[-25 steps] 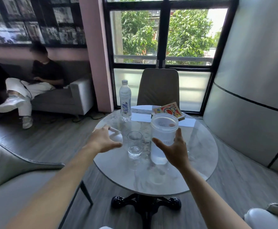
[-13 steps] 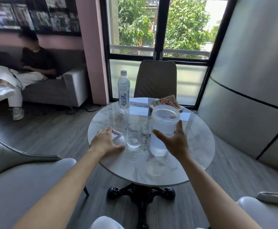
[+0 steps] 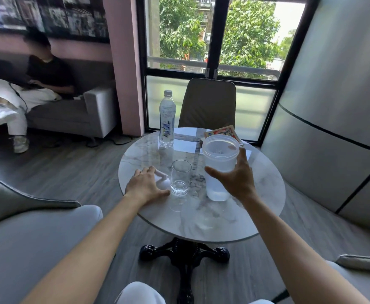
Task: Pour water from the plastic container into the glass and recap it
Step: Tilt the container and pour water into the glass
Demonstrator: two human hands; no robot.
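Observation:
A translucent plastic container (image 3: 219, 159) stands open-topped on the round marble table (image 3: 203, 222), with water in its lower part. My right hand (image 3: 234, 178) wraps around its near right side, thumb across the front and fingers behind. A clear glass (image 3: 180, 178) stands just left of it with a little water at the bottom. Left of the glass, my left hand (image 3: 145, 186) lies palm down over the white lid (image 3: 163, 179), which rests on the tabletop and is mostly hidden.
A capped water bottle (image 3: 167, 121) stands at the table's far left and a colourful card box (image 3: 222, 131) lies behind the container. A chair (image 3: 208, 102) faces me across the table. A person sits on a sofa (image 3: 69, 113) at far left.
My left hand has come down from above the table and set the lid on the tabletop beside the glass. My right hand has closed in around the container.

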